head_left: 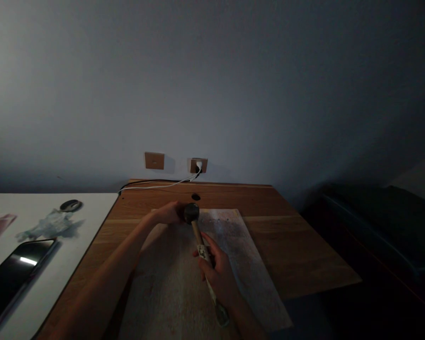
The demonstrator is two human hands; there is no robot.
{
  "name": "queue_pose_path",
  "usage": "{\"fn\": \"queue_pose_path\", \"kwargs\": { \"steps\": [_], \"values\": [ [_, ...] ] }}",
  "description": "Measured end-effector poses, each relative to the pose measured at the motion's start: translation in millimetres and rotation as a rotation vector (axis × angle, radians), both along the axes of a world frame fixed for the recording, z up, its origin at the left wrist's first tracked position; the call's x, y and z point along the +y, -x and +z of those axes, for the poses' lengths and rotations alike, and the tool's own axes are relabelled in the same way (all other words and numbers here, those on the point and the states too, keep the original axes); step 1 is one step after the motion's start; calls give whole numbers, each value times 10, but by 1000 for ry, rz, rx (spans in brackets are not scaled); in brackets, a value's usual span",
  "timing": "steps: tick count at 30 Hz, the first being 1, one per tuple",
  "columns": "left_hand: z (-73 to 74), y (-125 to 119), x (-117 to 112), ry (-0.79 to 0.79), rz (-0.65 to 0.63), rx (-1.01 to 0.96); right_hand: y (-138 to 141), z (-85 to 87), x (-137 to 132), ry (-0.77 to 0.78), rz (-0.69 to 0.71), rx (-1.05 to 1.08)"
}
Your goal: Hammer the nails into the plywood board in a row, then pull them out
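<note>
A mallet with a dark round head (191,212) and a long wooden handle lies over a pale board (233,255) on the wooden desk (290,245). My right hand (217,271) is wrapped round the middle of the handle. My left hand (170,213) is closed at the far end of the board, right beside the mallet head. What it grips there is hidden by the head and the dim light.
A white table (56,264) to the left carries a dark tablet (14,274), a crumpled wrapper (49,224) and a small dark disc (71,205). On the wall are two sockets; a white cable (163,185) runs from one. A dark seat (382,226) stands at the right.
</note>
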State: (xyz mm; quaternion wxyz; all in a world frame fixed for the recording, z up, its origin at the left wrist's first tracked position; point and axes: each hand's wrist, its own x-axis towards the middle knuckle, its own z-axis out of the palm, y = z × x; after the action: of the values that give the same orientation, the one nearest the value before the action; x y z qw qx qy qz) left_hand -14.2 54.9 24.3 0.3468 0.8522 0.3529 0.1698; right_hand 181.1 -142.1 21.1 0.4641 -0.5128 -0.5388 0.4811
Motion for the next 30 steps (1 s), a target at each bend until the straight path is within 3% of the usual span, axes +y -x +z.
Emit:
{"fn": "queue_pose_path", "kwargs": {
  "steps": [7, 12, 18, 21, 25, 30],
  "values": [
    [37, -21, -24, 27, 20, 41, -37, -13, 25, 8, 7, 11],
    [186, -50, -103, 91, 28, 116, -154, 50, 5, 6, -69, 70],
    [487, -238, -304, -165, 1, 168, -385, 234, -5, -10, -242, 134],
    [588, -461, -520, -199, -130, 234, -509, 308, 4, 23, -282, 152],
    [528, -732, -789, -160, -390, 356, -610, 308, 1, 34, -314, 162],
    [349, -819, -837, -155, -486, 453, -623, 241, -27, 20, -312, 160]
  ]
}}
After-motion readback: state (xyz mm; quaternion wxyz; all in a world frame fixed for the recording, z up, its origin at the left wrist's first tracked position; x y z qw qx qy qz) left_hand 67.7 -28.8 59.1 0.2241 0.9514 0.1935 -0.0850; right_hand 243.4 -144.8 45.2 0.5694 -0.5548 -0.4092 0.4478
